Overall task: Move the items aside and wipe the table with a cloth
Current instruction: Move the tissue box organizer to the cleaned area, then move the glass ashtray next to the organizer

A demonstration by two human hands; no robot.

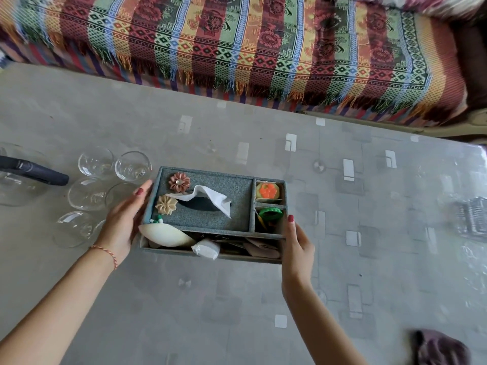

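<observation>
Both hands are cupping the tissue organizer (210, 214) at mid-frame, left hand (123, 219) and right hand (295, 241) pressing flat-fingered against the short ends of its left-right long axis.

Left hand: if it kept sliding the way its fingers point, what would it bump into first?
The left hand points up along the left end of the tissue box organizer. The nearest thing ahead looks like the clear glass just beyond its fingertips, though depth is hard to judge.
</observation>
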